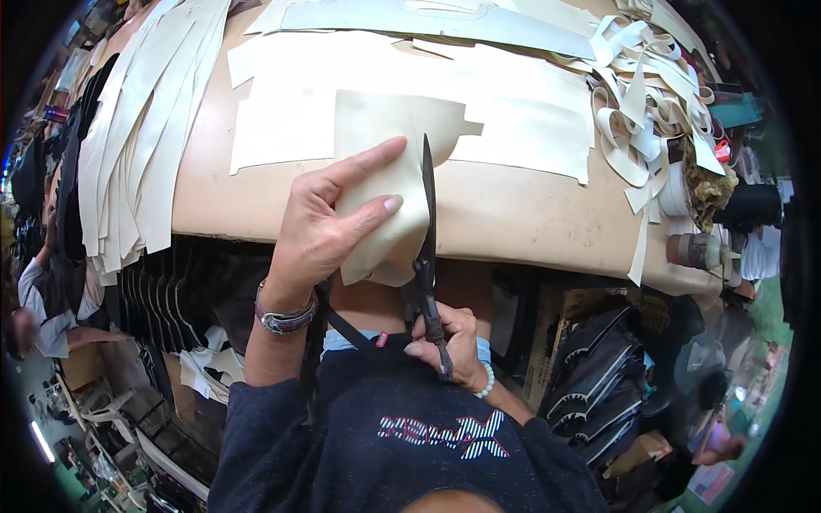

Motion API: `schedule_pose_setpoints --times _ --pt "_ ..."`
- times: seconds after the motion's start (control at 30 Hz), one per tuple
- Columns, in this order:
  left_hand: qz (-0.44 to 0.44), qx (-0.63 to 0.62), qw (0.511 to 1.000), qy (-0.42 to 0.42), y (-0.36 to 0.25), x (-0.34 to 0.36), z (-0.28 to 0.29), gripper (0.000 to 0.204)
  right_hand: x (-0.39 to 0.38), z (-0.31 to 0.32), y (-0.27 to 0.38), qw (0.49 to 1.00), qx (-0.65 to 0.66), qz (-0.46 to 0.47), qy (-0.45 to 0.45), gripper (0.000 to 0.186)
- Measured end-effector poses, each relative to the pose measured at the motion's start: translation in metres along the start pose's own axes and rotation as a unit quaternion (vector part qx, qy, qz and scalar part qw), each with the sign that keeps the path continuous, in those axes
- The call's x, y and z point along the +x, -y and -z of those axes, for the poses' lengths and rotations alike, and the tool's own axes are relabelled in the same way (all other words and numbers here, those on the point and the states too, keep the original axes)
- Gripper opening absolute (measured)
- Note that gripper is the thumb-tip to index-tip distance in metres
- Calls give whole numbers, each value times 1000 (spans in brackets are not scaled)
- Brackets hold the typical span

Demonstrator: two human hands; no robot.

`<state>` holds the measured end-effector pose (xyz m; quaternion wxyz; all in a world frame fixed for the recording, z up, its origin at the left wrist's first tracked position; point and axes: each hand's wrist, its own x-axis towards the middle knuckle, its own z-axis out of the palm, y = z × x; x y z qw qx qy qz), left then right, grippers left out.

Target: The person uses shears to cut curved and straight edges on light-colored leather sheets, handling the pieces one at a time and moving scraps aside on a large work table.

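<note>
My left hand (pixel 329 218) holds up a cream sheet piece (pixel 382 128) in front of the table's near edge, thumb and index finger lying over its face. The sheet has a curved side and a small notched tab at its upper right. My right hand (pixel 457 346) grips the handles of a pair of large dark scissors (pixel 429 197), held low near my lap. Their long blade points away from me and lies along the sheet's right edge. Whether the second blade is behind the sheet cannot be seen.
More cream sheets (pixel 530 111) lie on the tan tabletop (pixel 231 201) under a grey flat template (pixel 410 21). Long strips (pixel 145 111) hang over the left edge. Curled offcuts (pixel 637 94) pile up at right, beside a tape roll (pixel 676 190). Black bags (pixel 599 376) stand below right.
</note>
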<state>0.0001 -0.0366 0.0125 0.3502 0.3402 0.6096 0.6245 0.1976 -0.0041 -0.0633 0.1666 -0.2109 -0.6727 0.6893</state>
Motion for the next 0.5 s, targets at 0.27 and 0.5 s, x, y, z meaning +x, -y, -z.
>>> schedule_pose_setpoints --times 0.27,0.5 --pt "8 13 1000 19 9 -6 -8 44 6 1 0 999 -16 -32 -30 39" --pt "9 7 1000 29 13 -12 -12 44 6 -1 -2 997 -2 -58 -43 45"
